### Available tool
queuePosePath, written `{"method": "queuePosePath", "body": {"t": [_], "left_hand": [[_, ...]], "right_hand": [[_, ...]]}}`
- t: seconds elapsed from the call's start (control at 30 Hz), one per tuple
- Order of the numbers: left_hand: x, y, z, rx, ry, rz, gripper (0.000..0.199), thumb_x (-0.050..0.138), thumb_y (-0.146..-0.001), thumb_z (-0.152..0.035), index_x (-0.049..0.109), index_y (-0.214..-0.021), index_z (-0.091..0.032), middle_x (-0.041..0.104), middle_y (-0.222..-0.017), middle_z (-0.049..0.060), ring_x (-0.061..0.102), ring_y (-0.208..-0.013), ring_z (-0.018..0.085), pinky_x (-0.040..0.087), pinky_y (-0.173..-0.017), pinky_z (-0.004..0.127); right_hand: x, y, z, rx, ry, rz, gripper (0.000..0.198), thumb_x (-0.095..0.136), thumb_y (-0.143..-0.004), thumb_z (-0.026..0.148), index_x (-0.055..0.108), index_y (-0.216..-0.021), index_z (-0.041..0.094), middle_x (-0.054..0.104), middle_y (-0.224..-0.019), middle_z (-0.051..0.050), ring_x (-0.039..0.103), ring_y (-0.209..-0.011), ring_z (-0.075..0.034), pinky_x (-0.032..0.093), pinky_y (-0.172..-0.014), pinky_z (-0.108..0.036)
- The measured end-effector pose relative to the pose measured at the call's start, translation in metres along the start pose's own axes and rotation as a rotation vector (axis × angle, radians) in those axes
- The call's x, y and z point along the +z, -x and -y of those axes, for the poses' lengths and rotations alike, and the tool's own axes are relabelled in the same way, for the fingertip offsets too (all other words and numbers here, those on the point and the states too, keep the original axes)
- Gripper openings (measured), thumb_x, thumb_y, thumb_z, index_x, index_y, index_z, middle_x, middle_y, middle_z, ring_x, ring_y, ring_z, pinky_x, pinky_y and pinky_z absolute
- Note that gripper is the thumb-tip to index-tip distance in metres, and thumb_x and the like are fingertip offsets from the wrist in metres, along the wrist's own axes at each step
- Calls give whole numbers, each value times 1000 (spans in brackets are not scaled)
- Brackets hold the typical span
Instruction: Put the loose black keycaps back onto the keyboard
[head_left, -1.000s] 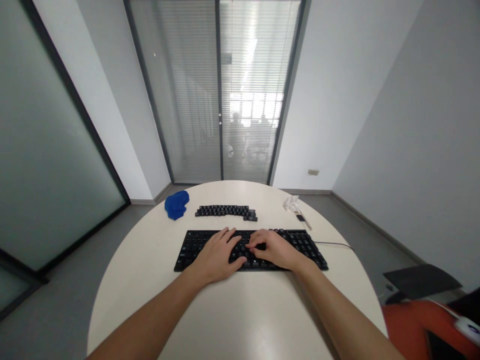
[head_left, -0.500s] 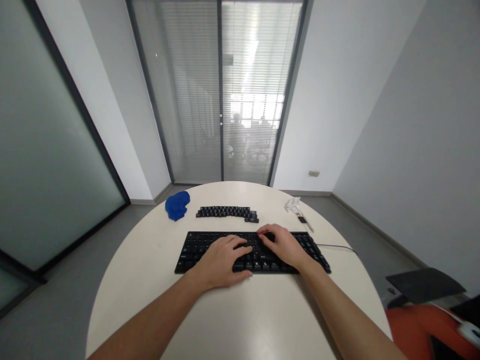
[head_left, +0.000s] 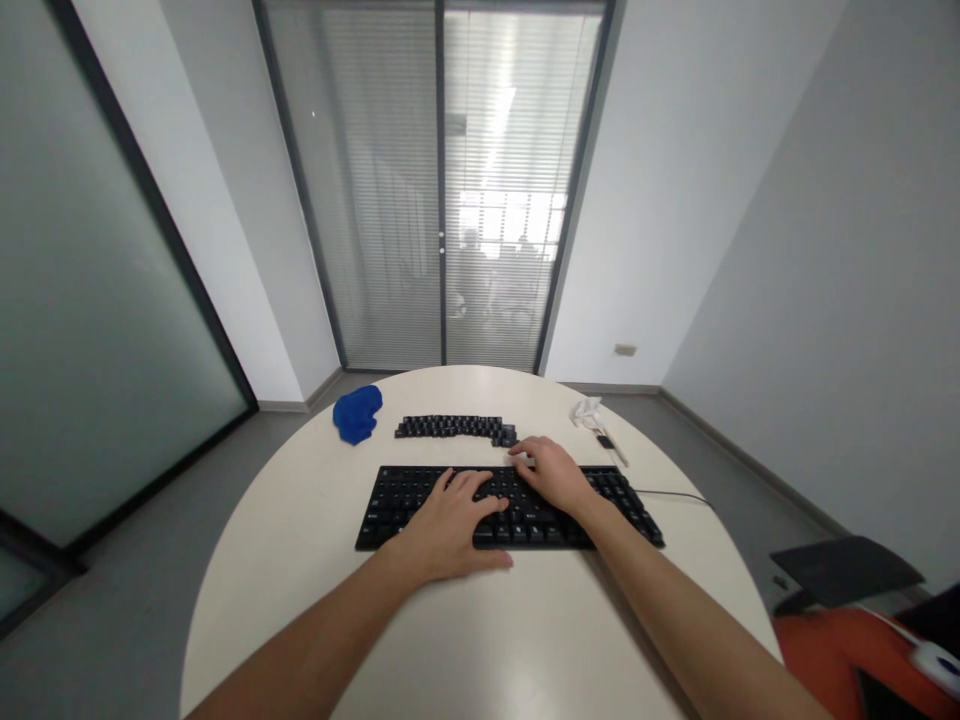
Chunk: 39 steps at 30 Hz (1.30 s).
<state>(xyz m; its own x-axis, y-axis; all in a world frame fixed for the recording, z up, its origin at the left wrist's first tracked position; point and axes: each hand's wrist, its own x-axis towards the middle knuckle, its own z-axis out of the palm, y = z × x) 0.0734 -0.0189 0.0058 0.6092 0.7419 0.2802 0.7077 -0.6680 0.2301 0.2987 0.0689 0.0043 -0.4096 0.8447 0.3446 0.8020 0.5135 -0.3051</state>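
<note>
A black keyboard [head_left: 405,500] lies flat on the round table. My left hand [head_left: 454,528] rests on its middle, fingers spread and thumb stretched out over the near edge. Beyond the keyboard, black keycaps [head_left: 450,427] sit on the table in close, uneven rows. My right hand [head_left: 551,472] reaches over the keyboard's far edge. Its thumb and index finger are apart, with the fingertips close to the right end of the keycaps; whether they touch I cannot tell. Nothing shows between them. My hands hide part of the keys.
A blue cloth [head_left: 357,414] lies at the table's far left. Crumpled white tissue [head_left: 586,411] and a thin brush-like tool [head_left: 611,446] lie at the far right. The keyboard cable [head_left: 675,493] runs right. An orange and black chair [head_left: 832,650] stands beside the pale table [head_left: 300,530].
My right hand has moved away from me, from above the keys towards the keycap rows, and its fingers have parted. The fingers of my left hand have spread slightly, still on the keyboard.
</note>
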Motion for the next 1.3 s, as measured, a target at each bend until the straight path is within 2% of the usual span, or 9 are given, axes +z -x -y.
{"method": "queuePosePath", "body": {"t": [0.1,0.3,0.5,0.7,0.8,0.9,1.1,1.3], "left_hand": [[0,0,1,11,-16,6,71,71,-75,-70,60,-132,-29,49,-146,12,44,-134,35,27,-115,60],[1,1,1,41,-51,0,55,64,-88,-57,57,-134,-28,50,-145,10,42,-134,32,29,-117,53],[8,2,3,24,-84,12,68,52,-93,-62,42,-146,-22,45,-151,12,35,-142,33,20,-121,53],[10,2,3,5,-94,16,70,51,-92,-63,40,-148,-22,42,-154,12,31,-145,34,19,-121,56],[9,3,1,-25,-106,25,72,53,-91,-64,41,-148,-22,39,-157,12,28,-146,38,19,-119,59],[10,2,1,-36,-108,24,72,56,-89,-62,42,-148,-23,37,-158,12,27,-147,39,20,-119,60],[11,2,2,-36,-92,31,72,56,-90,-62,41,-150,-25,36,-159,10,27,-148,37,21,-119,57],[12,2,2,-31,-104,42,73,57,-89,-61,40,-150,-25,35,-160,9,26,-148,37,19,-120,56]], "right_hand": [[2,-17,-2,-62,78,8,21,63,-89,18,72,-107,18,72,-108,-9,61,-104,-25,45,-95,-35],[10,-43,3,-172,231,48,22,67,-87,18,72,-108,19,71,-110,-10,58,-107,-27,44,-91,-37],[16,-53,9,-231,268,94,18,64,-89,16,72,-104,19,72,-106,-11,58,-105,-27,44,-88,-35],[17,-51,10,-216,249,95,17,63,-88,12,73,-101,18,72,-104,-11,60,-103,-26,45,-92,-36],[13,-40,10,-195,119,45,19,60,-88,12,72,-102,17,71,-106,-10,62,-102,-24,46,-94,-35],[2,-20,10,-146,-121,-3,17,62,-87,15,71,-101,18,71,-103,-7,65,-97,-20,49,-91,-33],[-21,31,9,-57,-507,86,15,67,-85,24,73,-99,21,74,-98,-4,68,-90,-19,54,-86,-32],[-23,44,10,-37,-585,152,17,68,-85,27,75,-98,19,76,-94,-5,70,-84,-19,55,-81,-32]]}}
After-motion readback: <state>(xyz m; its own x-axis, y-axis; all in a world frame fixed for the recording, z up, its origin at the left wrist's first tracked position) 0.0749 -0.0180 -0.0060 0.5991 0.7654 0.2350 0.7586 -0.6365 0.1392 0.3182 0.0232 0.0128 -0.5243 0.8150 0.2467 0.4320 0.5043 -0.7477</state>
